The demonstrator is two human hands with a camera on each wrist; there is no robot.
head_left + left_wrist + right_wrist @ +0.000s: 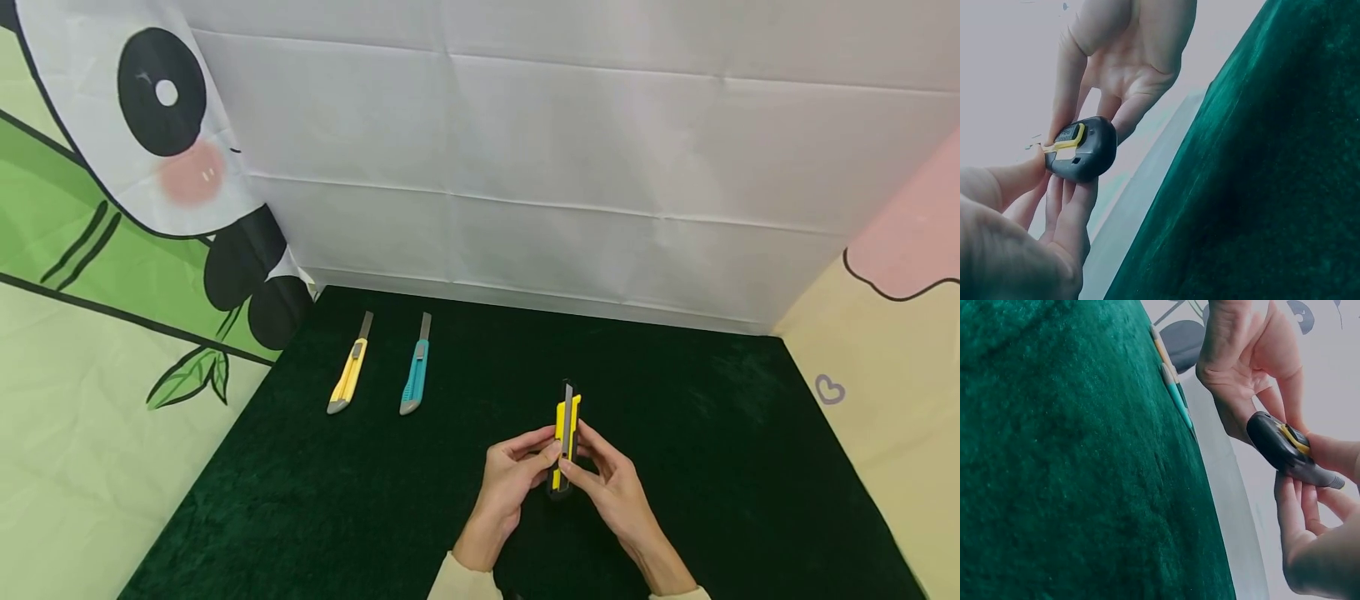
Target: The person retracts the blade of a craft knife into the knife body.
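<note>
A yellow and black utility knife (pixel 567 417) is held upright between both hands, over the near middle of the cloth. My left hand (pixel 501 492) pinches its left side with thumb and fingers. From the right, my right hand (pixel 617 493) grips the lower part, the thumb on its front. A grey strip runs along the knife's front; whether any blade sticks out at the top I cannot tell. Both wrist views show the rounded black butt end (pixel 1100 153) of the knife from below, with the fingertips of both hands around it.
A yellow utility knife (pixel 349 375) and a teal utility knife (pixel 416 375) lie side by side at the far left, blades out and pointing away. Dark green cloth (pixel 300 500) covers the table. Behind it hangs a white sheet (pixel 555 167), with printed drapes on both sides.
</note>
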